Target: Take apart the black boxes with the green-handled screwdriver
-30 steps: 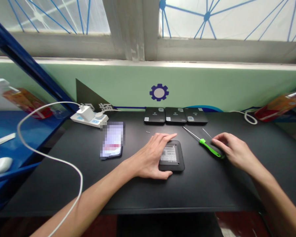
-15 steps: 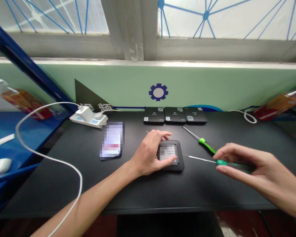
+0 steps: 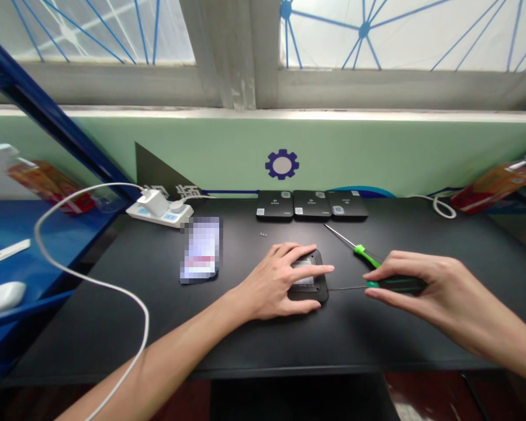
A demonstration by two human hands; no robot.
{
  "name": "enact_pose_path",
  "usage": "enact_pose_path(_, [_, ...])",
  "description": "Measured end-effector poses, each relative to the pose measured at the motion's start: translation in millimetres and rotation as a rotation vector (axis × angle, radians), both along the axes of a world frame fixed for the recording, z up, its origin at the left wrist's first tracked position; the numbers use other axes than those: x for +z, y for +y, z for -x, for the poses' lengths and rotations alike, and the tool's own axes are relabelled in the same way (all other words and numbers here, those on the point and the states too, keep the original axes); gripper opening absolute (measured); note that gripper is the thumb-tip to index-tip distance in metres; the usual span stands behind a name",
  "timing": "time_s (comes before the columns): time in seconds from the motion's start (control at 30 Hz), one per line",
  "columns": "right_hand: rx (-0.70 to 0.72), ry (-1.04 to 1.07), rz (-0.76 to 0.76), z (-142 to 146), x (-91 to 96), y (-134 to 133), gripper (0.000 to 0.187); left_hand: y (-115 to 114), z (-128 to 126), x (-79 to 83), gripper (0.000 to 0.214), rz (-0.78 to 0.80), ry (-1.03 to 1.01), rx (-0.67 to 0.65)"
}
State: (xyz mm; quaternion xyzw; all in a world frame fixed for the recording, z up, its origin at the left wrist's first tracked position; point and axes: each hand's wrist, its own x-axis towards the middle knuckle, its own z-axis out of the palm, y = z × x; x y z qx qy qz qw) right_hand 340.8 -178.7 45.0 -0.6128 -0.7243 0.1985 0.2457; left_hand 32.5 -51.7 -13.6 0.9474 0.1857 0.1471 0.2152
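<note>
A flat black rectangular device (image 3: 322,292) lies on the dark table, a pale label showing in its recessed middle. My left hand (image 3: 284,278) spans it, thumb along the near edge and fingertips at the far edge, with the index finger stretched across the top. Much of the device is hidden beneath that hand. My right hand (image 3: 425,286) is closed on a dark green screwdriver (image 3: 372,285), held nearly level. Its thin shaft points left, the tip at the device's right edge; whether it touches, I cannot tell. Several small screws (image 3: 263,234) lie beyond my left hand.
A second screwdriver, bright green (image 3: 364,254), lies beyond my right hand. Three black boxes (image 3: 312,204) stand in a row at the wall. Left are a phone (image 3: 201,248), a power strip (image 3: 160,213) and a white cable (image 3: 114,286) crossing over my left forearm.
The screwdriver in my right hand has moved left, bringing its tip to the device's edge. My left hand has shifted onto the device, its index finger now extended over it. The small screws show more clearly.
</note>
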Motion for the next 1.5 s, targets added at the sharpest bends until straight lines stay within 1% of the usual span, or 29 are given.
enact_pose_path(0.1, [0.008, -0.01, -0.002, 1, 0.8, 3, 0.036, 1, 0, -0.1, 0.064, 0.0, 0.002, 0.003])
enact_pose_path(0.2, [0.027, -0.026, -0.003, 3, 3.9, 6, 0.036, 1, 0, -0.6, 0.064, 0.006, 0.004, 0.003])
enact_pose_path(0.33, [0.064, -0.063, 0.01, 5, 10.2, 13, 0.031, 0, -1, -0.8, 0.062, 0.016, -0.006, 0.004])
enact_pose_path(0.43, [0.131, -0.122, 0.055, 5, 12.7, 27, 0.024, -4, -4, -0.2, 0.069, 0.011, 0.005, 0.041])
enact_pose_path(0.53, [0.208, -0.19, 0.073, 9, 15.5, 43, 0.027, -9, -8, 0.1, 0.077, -0.003, 0.023, 0.098])
enact_pose_path(0.63, [0.256, -0.273, 0.083, 21, 25.2, 51, 0.029, -11, -11, -1.8, 0.073, -0.015, 0.027, 0.117])
enact_pose_path(0.73, [0.26, -0.329, 0.096, 35, 38.8, 55, 0.024, -12, -12, -5.5, 0.069, -0.04, 0.024, 0.124])
enact_pose_path(0.8, [0.245, -0.322, 0.12, 37, 44.0, 57, 0.022, -12, -12, -7.4, 0.066, -0.057, 0.02, 0.129])
enact_pose_path(0.87, [0.24, -0.281, 0.163, 31, 43.5, 60, 0.023, -12, -11, -8.1, 0.065, -0.063, 0.014, 0.135])
enact_pose_path(0.97, [0.222, -0.198, 0.192, 16, 34.2, 56, 0.026, -13, -11, -7.1, 0.064, -0.061, 0.005, 0.138])
enact_pose_path(1.1, [0.107, -0.039, 0.19, 6, 13.5, 32, 0.031, -13, -12, -5.1, 0.062, -0.06, -0.012, 0.143])
enact_pose_path(1.2, [-0.052, 0.131, 0.203, 6, -7.2, 8, 0.036, -14, -12, -4.4, 0.062, -0.063, -0.021, 0.156])
enact_pose_path(1.33, [-0.21, 0.309, 0.218, 10, -35.1, -16, 0.04, -14, -13, -5.3, 0.062, -0.066, -0.031, 0.164])
enact_pose_path(1.4, [-0.256, 0.365, 0.215, 14, -44.4, -24, 0.041, -14, -12, -6.2, 0.061, -0.069, -0.042, 0.164])
enact_pose_path(1.5, [-0.309, 0.419, 0.198, 19, -51.5, -30, 0.04, -13, -12, -6.8, 0.059, -0.07, -0.051, 0.165])
